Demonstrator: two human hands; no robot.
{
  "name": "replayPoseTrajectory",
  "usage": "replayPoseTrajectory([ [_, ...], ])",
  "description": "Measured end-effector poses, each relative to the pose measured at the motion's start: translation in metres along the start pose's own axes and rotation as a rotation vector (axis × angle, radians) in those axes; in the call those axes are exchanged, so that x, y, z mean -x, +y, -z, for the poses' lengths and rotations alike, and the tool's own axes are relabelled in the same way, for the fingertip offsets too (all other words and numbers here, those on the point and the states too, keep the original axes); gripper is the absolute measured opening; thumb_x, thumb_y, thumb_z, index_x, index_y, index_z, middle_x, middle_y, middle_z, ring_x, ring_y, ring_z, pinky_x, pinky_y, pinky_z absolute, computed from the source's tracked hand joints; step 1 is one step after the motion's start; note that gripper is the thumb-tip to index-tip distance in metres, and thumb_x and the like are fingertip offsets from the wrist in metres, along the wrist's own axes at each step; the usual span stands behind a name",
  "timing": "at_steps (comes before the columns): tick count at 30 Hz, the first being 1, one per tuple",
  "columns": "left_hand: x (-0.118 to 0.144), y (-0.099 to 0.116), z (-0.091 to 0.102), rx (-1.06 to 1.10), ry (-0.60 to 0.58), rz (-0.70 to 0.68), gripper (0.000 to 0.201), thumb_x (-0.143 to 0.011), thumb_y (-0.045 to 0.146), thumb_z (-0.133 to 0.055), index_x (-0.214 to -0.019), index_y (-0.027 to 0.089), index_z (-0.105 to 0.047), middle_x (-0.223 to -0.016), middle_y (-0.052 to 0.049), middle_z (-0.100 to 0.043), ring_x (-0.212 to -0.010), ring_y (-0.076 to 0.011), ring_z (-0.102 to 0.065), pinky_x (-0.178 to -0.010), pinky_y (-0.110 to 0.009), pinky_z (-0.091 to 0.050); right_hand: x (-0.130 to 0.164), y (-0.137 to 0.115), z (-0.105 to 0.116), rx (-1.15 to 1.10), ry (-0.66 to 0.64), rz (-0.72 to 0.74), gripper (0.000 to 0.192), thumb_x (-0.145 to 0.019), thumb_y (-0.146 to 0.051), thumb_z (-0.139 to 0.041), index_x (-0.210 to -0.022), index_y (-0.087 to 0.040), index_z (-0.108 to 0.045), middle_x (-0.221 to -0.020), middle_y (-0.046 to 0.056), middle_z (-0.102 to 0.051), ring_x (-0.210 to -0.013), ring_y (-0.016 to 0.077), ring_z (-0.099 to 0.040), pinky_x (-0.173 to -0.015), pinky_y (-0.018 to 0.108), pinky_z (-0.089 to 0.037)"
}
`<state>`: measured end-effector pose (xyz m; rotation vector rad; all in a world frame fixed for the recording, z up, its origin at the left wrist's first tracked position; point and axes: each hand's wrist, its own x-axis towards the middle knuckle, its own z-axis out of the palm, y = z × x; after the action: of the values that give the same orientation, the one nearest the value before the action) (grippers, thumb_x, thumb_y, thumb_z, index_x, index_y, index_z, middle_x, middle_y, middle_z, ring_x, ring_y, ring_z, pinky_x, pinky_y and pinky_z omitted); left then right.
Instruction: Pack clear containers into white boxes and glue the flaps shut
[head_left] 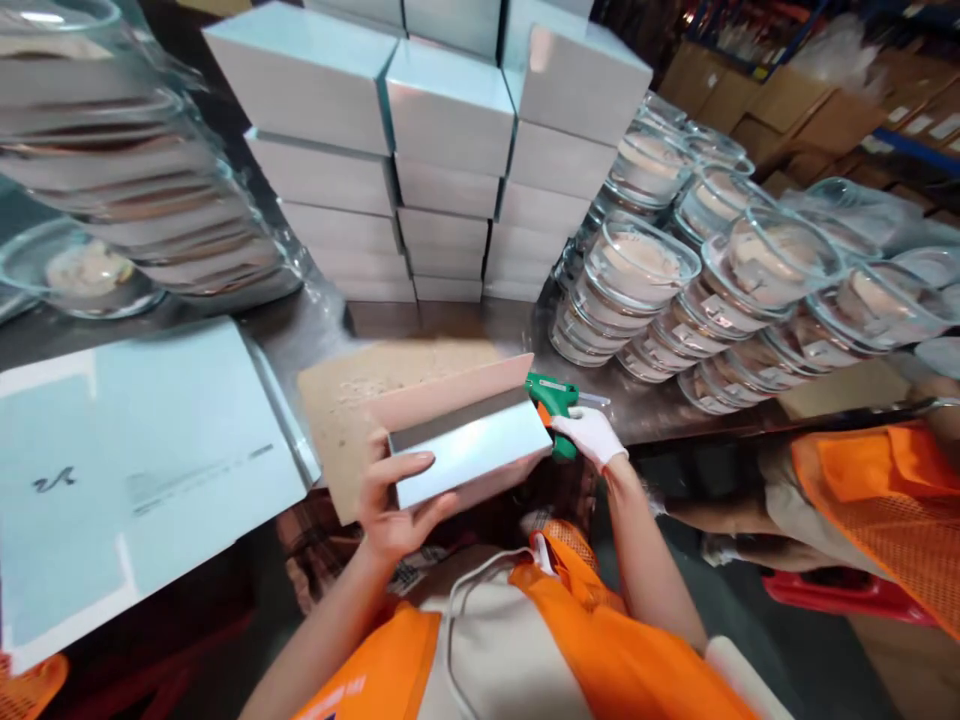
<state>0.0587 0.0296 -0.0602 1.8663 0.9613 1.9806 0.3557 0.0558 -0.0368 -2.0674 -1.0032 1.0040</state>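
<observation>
My left hand [394,500] grips the left end of a pale blue cardboard box [472,455], fingers over its top and thumb along the near side. The far flap of this box stands raised, its inner side pinkish in the light. At its right end my right hand [592,435], in a white glove, is closed around a green hot glue gun [555,395] with an orange trigger. The glue gun's nozzle lies near or behind the box's right end; whether it touches the box is hidden. Under and behind the box lies a brown board [330,410] with pale specks.
Stacked pale boxes [450,130] rise at the back. Round clear glass containers [637,265] stand in stacks to the right, more glass stacks [142,170] at left. Flat printed box sheets [150,470] lie on the left. A person in an orange vest [885,500] is at the right.
</observation>
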Motion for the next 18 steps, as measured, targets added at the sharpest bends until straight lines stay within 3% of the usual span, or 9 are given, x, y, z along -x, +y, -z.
replayPoseTrajectory([
  [3, 0.005, 0.013, 0.01, -0.046, 0.031, 0.255, 0.028, -0.087, 0.047, -0.081, -0.106, 0.027, -0.076, -0.101, -0.002, -0.072, -0.11, -0.025, -0.066, -0.1, -0.038, -0.051, 0.006, 0.002, 0.001, -0.185, -0.035, 0.04, 0.038, -0.066, -0.055, -0.075, -0.069, -0.021, -0.06, -0.06, 0.004, -0.07, -0.054, 0.0195, -0.064, -0.051, 0.03, -0.052],
  [6, 0.013, 0.019, 0.008, -0.057, -0.041, 0.529, 0.03, -0.087, 0.05, -0.08, -0.102, 0.024, -0.075, -0.105, -0.004, -0.071, -0.101, -0.0225, -0.068, -0.084, -0.031, -0.053, 0.025, 0.002, -0.007, -0.324, 0.033, 0.137, 0.043, -0.069, -0.061, -0.075, -0.076, -0.021, -0.059, -0.068, 0.005, -0.074, -0.056, 0.0175, -0.065, -0.05, 0.028, -0.052],
  [8, 0.016, 0.02, 0.002, -0.077, -0.076, 0.619, 0.033, -0.086, 0.051, -0.08, -0.102, 0.023, -0.075, -0.106, -0.005, -0.071, -0.102, -0.0228, -0.068, -0.083, -0.031, -0.053, 0.04, 0.003, -0.013, -0.413, 0.061, 0.226, 0.042, -0.072, -0.061, -0.076, -0.073, -0.022, -0.06, -0.067, 0.003, -0.072, -0.055, 0.0155, -0.063, -0.05, 0.027, -0.052],
  [11, 0.016, 0.02, -0.007, -0.112, -0.08, 0.573, 0.029, -0.087, 0.047, -0.08, -0.104, 0.024, -0.076, -0.11, -0.006, -0.072, -0.114, -0.0252, -0.067, -0.094, -0.034, -0.052, 0.064, 0.005, -0.019, -0.439, -0.036, 0.309, 0.042, -0.078, -0.058, -0.075, -0.063, -0.022, -0.06, -0.06, 0.001, -0.066, -0.051, 0.0148, -0.06, -0.05, 0.028, -0.052],
  [13, 0.014, 0.022, -0.01, -0.131, -0.099, 0.506, 0.025, -0.089, 0.042, -0.08, -0.106, 0.025, -0.075, -0.11, -0.005, -0.073, -0.117, -0.0245, -0.066, -0.099, -0.035, -0.052, 0.08, 0.006, -0.019, -0.374, -0.092, 0.351, 0.037, -0.084, -0.053, -0.072, -0.066, -0.022, -0.064, -0.059, 0.0, -0.065, -0.051, 0.0156, -0.06, -0.052, 0.029, -0.054],
  [16, 0.01, 0.026, -0.011, -0.155, -0.142, 0.449, 0.023, -0.089, 0.04, -0.081, -0.107, 0.026, -0.076, -0.107, -0.004, -0.075, -0.115, -0.0244, -0.067, -0.099, -0.036, -0.053, 0.102, 0.008, -0.018, -0.148, -0.006, 0.581, 0.018, -0.088, -0.042, -0.07, -0.09, -0.024, -0.073, -0.076, 0.003, -0.075, -0.063, 0.0213, -0.069, -0.062, 0.035, -0.061],
  [18, 0.009, 0.027, -0.011, -0.157, -0.157, 0.444, 0.023, -0.089, 0.04, -0.081, -0.106, 0.025, -0.076, -0.106, -0.005, -0.075, -0.114, -0.0252, -0.068, -0.097, -0.037, -0.054, 0.112, 0.007, -0.019, 0.044, 0.052, 0.756, 0.015, -0.085, -0.038, -0.073, -0.096, -0.026, -0.075, -0.086, 0.006, -0.078, -0.072, 0.0254, -0.074, -0.069, 0.039, -0.063],
])
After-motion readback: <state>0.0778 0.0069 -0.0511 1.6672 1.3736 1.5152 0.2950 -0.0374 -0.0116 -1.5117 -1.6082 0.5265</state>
